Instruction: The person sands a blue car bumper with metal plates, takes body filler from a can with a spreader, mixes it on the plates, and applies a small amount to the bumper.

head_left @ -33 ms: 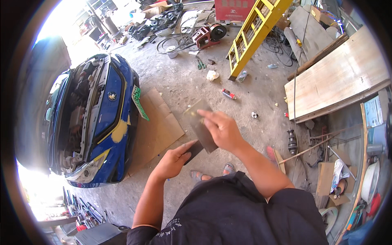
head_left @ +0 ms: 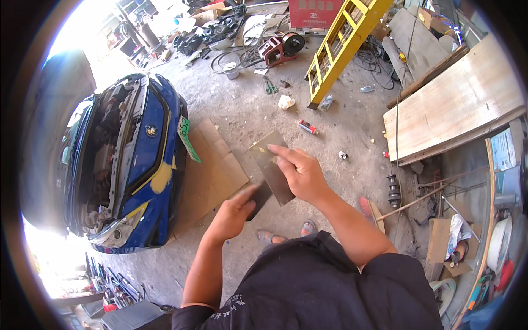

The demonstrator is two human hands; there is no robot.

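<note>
One flat, grey rectangular plate [head_left: 273,176], yellow-smeared, is held in the right hand's [head_left: 305,175] grip. One dark, flat blade [head_left: 262,200] is grasped by the left hand [head_left: 231,217], near-left; the plate should be kept steady.

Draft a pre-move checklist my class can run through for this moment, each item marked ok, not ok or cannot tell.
1. Right hand holding the grey plate: ok.
2. Left hand holding the dark plate: ok.
3. Yellowish patch on the blue car uncovered: ok.
4. Patch dry or wet: cannot tell.
5. Floor free of loose items: not ok; a red can-like item lies beyond the hands.
6. Toes covered: not ok; they show in the sandals.
</note>
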